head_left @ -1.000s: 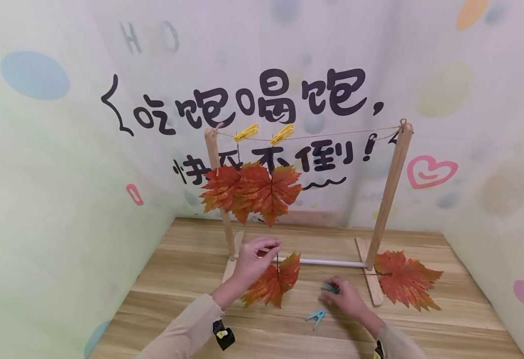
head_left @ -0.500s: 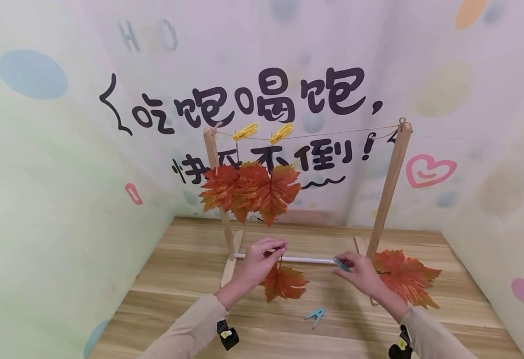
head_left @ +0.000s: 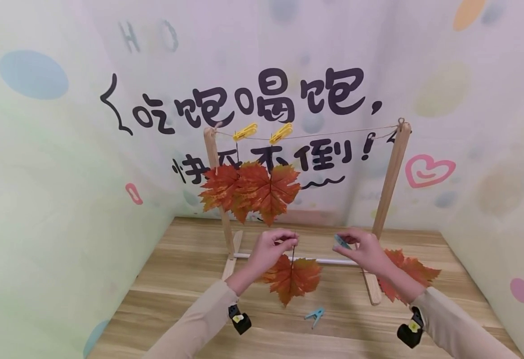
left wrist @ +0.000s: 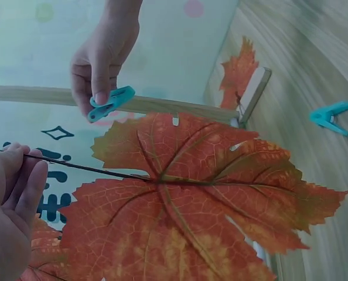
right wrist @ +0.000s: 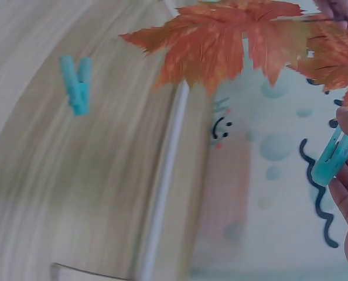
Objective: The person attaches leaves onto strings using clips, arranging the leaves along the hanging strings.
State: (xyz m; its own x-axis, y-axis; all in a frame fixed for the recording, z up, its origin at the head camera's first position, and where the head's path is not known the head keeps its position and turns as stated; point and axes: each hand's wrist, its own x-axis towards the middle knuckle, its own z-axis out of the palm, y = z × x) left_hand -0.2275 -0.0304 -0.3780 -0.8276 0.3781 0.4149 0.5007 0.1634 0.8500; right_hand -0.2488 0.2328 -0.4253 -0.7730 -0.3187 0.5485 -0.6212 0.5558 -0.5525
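Observation:
My left hand point(head_left: 271, 249) pinches the thin dark stem of an orange-red artificial maple leaf point(head_left: 294, 276), which hangs below the fingers. In the left wrist view the veined leaf point(left wrist: 191, 193) fills the middle, its stem running to the fingertips. To the right, my right hand point(head_left: 364, 249) holds a teal clothespin point(head_left: 342, 242) between thumb and fingers; the right wrist view shows this clothespin point(right wrist: 335, 157) up close. Above both hands, two similar leaves point(head_left: 268, 192) hang from a string point(head_left: 329, 134) by yellow clothespins point(head_left: 282, 133).
A wooden frame with a right post point(head_left: 392, 179), left post point(head_left: 212, 149) and white bottom rod point(head_left: 329, 261) stands on the wood-grain table point(head_left: 163, 299). Another teal clothespin point(head_left: 315, 317) lies in front. A loose leaf point(head_left: 412, 271) lies by the right foot, partly behind the right forearm.
My right hand has lifted the teal clothespin from the table, moving up and rightward. My left hand has carried its leaf slightly up and to the right, and the leaf now faces forward.

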